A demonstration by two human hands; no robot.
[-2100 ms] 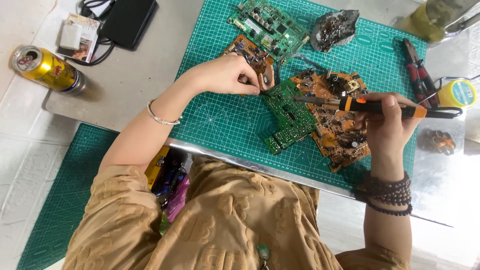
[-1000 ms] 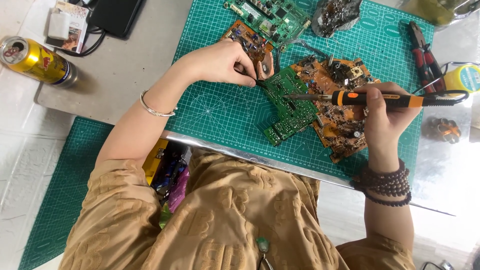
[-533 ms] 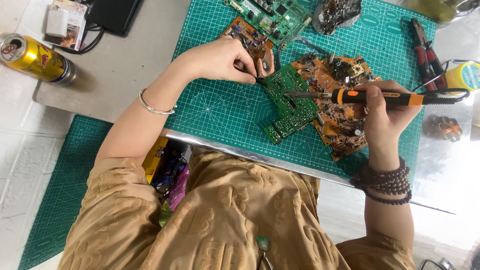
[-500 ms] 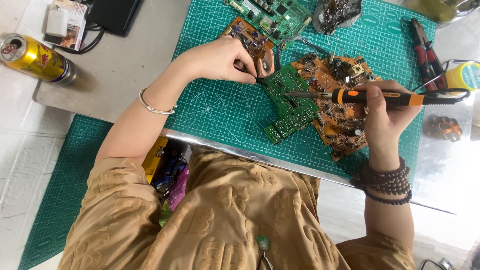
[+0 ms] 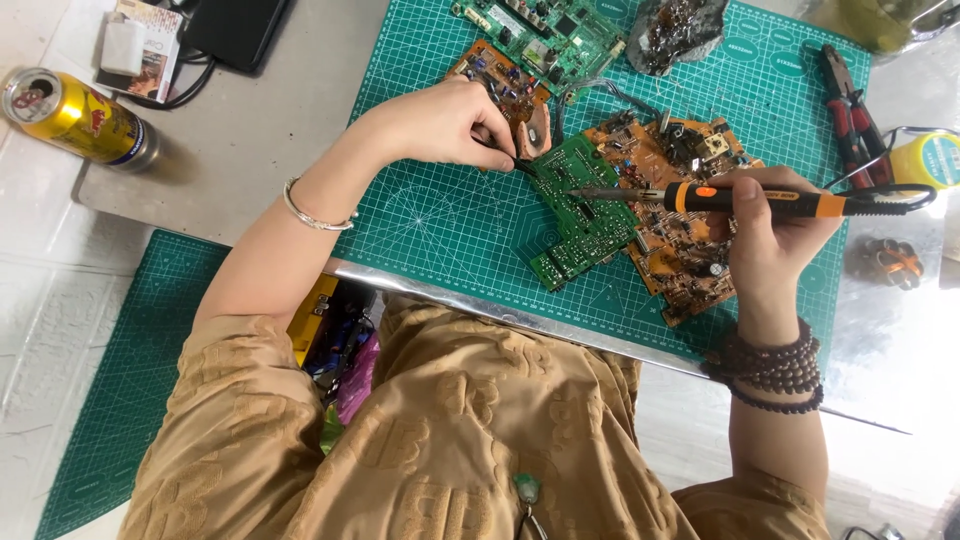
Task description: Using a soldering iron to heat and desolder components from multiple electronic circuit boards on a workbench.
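A green circuit board [image 5: 578, 210] lies on the green cutting mat [image 5: 450, 215], partly over an orange-brown circuit board [image 5: 680, 215]. My right hand [image 5: 775, 235] grips an orange and black soldering iron [image 5: 760, 202], held level, with its metal tip on the green board's upper part. My left hand [image 5: 450, 125] pinches a thin dark tool, probably tweezers [image 5: 515, 160], whose point touches the green board's top left corner. A second brown board [image 5: 500, 85] lies under that hand.
Another green board [image 5: 545, 30] and a lump of metal scrap [image 5: 675, 20] sit at the mat's far edge. Red-handled pliers [image 5: 850, 100] and a yellow reel [image 5: 925, 160] lie at the right. A yellow drink can [image 5: 75, 115] stands far left, near a black device [image 5: 235, 30].
The soldering iron's tip has stayed on the green board, shifting only slightly. My left hand has kept its pinch at the board's corner. The view has drifted a little.
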